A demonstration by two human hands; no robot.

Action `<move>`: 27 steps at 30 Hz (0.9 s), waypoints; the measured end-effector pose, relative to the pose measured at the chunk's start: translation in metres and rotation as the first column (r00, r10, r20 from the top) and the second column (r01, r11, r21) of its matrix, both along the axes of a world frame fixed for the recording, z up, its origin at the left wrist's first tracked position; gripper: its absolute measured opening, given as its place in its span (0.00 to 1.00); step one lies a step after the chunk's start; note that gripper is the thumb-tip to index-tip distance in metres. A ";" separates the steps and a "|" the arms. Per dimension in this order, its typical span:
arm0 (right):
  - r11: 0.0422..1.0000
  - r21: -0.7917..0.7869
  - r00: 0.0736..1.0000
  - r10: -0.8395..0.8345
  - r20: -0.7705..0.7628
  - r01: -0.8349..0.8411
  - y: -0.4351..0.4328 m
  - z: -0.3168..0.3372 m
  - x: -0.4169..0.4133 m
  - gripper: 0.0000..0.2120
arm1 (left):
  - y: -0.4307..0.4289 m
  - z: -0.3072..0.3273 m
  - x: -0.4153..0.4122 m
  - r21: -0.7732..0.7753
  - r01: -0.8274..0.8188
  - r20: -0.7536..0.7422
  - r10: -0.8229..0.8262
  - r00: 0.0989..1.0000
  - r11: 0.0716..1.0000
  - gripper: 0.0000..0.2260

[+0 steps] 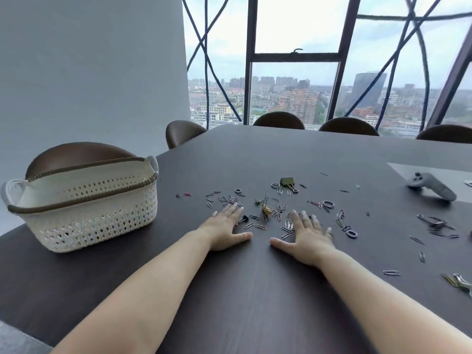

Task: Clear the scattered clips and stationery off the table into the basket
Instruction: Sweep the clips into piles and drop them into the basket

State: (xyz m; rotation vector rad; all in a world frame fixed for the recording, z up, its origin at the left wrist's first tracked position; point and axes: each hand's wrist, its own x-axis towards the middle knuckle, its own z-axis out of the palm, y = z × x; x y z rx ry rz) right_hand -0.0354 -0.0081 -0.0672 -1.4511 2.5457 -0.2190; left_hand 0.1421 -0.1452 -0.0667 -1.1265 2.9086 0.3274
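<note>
Paper clips (227, 199) strewn flat on dark table (255, 154), pointing every way. Left hand (224, 231) and right hand (307, 236) palm-down among them, fingers spread, holding nothing. Basket (84, 221) well apart at left; grey controller (431, 186) far right.

The left forearm (153, 279) and the right forearm (370, 292), both bare, reached in from the near edge of the table (255, 154) and angled toward each other. The left hand (224, 231) lay palm down on the surface, its fingers (233, 210) straight and close together and its thumb spread toward the right. The right hand (307, 237) mirrored it, palm down, with its fingers (297, 218) straight and slightly fanned, a little blurred. The two thumb tips were near each other but apart.
</note>
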 end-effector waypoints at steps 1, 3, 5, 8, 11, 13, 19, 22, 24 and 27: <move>0.999 -0.023 1.000 0.026 0.014 -0.026 -0.011 0.001 0.000 0.52 | -0.004 0.000 -0.002 -0.016 -0.018 -0.021 0.018 1.000 1.000 0.40; 0.994 -0.069 0.996 0.081 0.038 -0.079 -0.033 0.002 0.000 0.54 | -0.017 0.003 0.000 -0.067 -0.130 -0.012 0.130 0.991 0.989 0.46; 0.987 -0.103 0.991 0.130 0.033 -0.126 -0.056 0.002 -0.002 0.54 | -0.040 0.005 0.010 -0.091 -0.278 0.016 0.280 0.960 0.956 0.51; 0.976 -0.101 0.980 0.197 0.002 -0.196 -0.087 0.001 -0.009 0.45 | -0.072 0.004 0.021 -0.036 -0.425 0.031 0.426 0.904 0.904 0.55; 0.950 -0.097 0.955 0.297 -0.014 -0.297 -0.104 -0.002 -0.015 0.29 | -0.087 0.001 0.017 -0.011 -0.401 0.066 0.401 0.914 0.916 0.52; 0.936 -0.113 0.943 0.333 -0.023 -0.333 -0.107 -0.004 -0.017 0.23 | -0.091 -0.001 0.014 -0.027 -0.354 0.078 0.356 0.931 0.935 0.51; 0.932 -0.101 0.937 0.344 -0.059 -0.348 -0.100 -0.001 -0.013 0.24 | -0.073 0.004 0.014 0.028 -0.083 0.031 0.082 0.996 0.996 0.57; 0.919 -0.074 0.922 0.386 -0.028 -0.387 -0.084 0.003 -0.011 0.27 | -0.043 0.002 0.010 0.001 0.063 0.000 -0.063 0.998 0.998 0.37; 0.901 -0.059 0.902 0.432 0.012 -0.431 -0.066 0.004 -0.014 0.28 | -0.026 -0.001 0.010 0.014 0.141 -0.057 -0.140 0.988 0.990 0.31; 0.895 -0.118 0.878 0.445 0.175 -0.430 -0.047 0.010 -0.025 0.28 | -0.017 -0.001 0.012 0.028 0.172 -0.222 -0.162 0.962 0.985 0.30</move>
